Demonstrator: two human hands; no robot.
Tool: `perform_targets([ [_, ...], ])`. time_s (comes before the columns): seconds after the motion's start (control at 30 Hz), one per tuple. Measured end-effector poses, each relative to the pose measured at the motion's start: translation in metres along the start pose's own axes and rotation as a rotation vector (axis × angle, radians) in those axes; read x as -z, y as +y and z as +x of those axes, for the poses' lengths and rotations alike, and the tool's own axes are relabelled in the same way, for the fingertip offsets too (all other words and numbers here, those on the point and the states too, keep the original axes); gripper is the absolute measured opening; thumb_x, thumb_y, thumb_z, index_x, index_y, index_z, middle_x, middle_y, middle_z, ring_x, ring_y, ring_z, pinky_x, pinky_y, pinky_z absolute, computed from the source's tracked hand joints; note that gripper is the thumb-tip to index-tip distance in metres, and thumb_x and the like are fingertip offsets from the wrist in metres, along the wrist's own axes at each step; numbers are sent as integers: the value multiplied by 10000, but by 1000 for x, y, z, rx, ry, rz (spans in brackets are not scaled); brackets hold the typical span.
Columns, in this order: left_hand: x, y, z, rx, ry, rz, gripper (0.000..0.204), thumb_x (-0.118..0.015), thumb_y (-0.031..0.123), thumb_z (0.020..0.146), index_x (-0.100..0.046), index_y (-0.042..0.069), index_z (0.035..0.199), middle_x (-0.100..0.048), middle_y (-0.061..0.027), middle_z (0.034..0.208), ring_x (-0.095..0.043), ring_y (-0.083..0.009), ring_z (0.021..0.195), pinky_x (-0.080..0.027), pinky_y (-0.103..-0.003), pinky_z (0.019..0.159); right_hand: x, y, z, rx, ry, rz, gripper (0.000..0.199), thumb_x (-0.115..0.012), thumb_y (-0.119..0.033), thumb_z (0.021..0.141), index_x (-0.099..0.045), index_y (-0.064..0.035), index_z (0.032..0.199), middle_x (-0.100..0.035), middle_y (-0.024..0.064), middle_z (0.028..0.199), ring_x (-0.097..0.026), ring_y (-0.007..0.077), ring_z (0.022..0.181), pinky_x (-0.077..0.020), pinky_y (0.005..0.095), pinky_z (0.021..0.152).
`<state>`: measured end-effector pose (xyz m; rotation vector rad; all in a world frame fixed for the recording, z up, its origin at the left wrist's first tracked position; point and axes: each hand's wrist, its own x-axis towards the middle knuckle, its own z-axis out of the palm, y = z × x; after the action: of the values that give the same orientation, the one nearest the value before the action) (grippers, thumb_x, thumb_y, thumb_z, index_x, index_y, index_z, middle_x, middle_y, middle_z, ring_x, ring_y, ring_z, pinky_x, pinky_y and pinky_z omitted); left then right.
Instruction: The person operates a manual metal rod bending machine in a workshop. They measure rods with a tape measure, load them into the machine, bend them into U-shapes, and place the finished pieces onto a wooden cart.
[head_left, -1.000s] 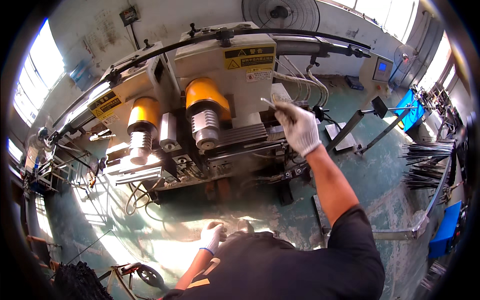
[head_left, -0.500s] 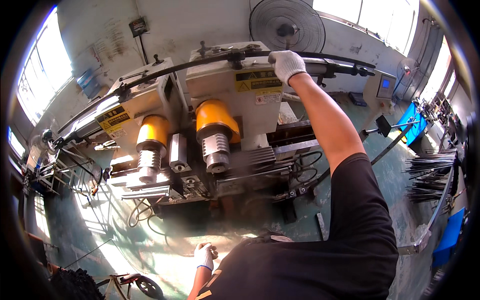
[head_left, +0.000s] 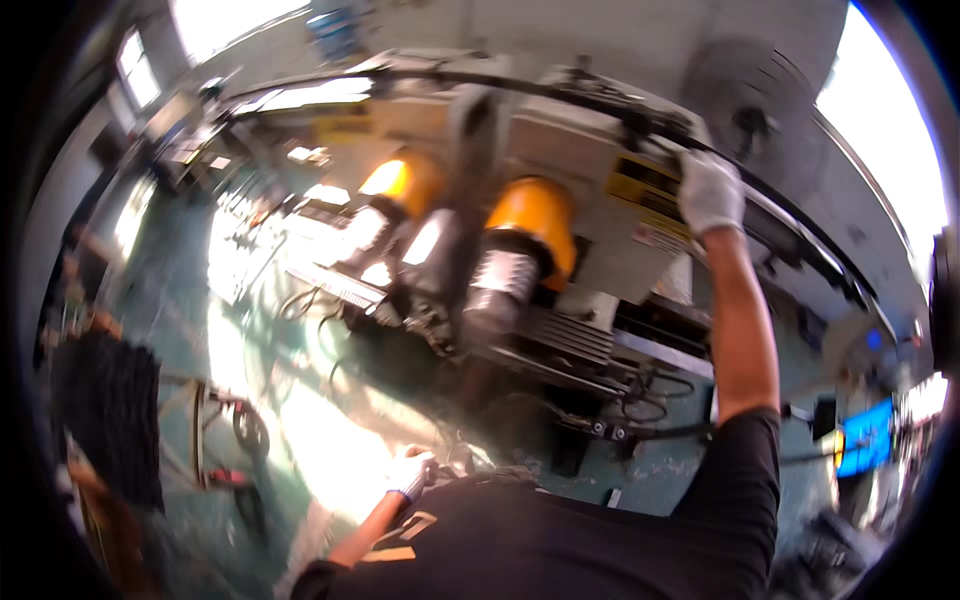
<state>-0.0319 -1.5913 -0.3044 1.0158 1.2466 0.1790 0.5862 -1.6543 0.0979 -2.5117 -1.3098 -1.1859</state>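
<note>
My right hand (head_left: 712, 190), in a white knit glove, is raised with its fingers closed round a long black bar (head_left: 520, 90). This bar runs across the top front of a machine with two pale housings (head_left: 615, 265). Below it two yellow cylindrical guards (head_left: 530, 215) cover ribbed metal spindles (head_left: 500, 285). My left hand (head_left: 410, 470), also gloved, is low beside my body, away from the machine. Motion blur smears its fingers, and I cannot see whether it holds anything.
A large caged fan (head_left: 750, 115) stands behind the machine at the right. Hoses (head_left: 655, 395) hang under the machine bed. At the left are a dark bundle (head_left: 110, 415) and a wheeled frame (head_left: 215, 430). A blue panel (head_left: 866, 437) is at the far right.
The view has swung to the left and blurred, so the machine appears farther right and tilted. My right hand stays on the black bar; my left hand remains low by my body.
</note>
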Motion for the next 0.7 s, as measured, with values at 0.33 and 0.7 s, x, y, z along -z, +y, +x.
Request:
perform_targets([
  [0.33,30,-27,-75,-243,316,297,375,-627,318,950,-769,53,1175,-786,-247,1101,-754,-428,1069,-582,-498,995,42,-33,-97,-113,386,416,366,-628,-293,1151,-752,-40,1385,-782,112,1348,-789,242,1131,-669,325,944],
  [0.7,261,-147,-201,-156,687,-69,343,-734,280,967,-764,18,1186,-802,-167,1122,-761,-284,1073,-580,-394,986,171,-549,-246,231,-117,1455,204,-720,-30,1038,-776,23,1226,-789,156,1137,-763,284,1018,-611,373,942],
])
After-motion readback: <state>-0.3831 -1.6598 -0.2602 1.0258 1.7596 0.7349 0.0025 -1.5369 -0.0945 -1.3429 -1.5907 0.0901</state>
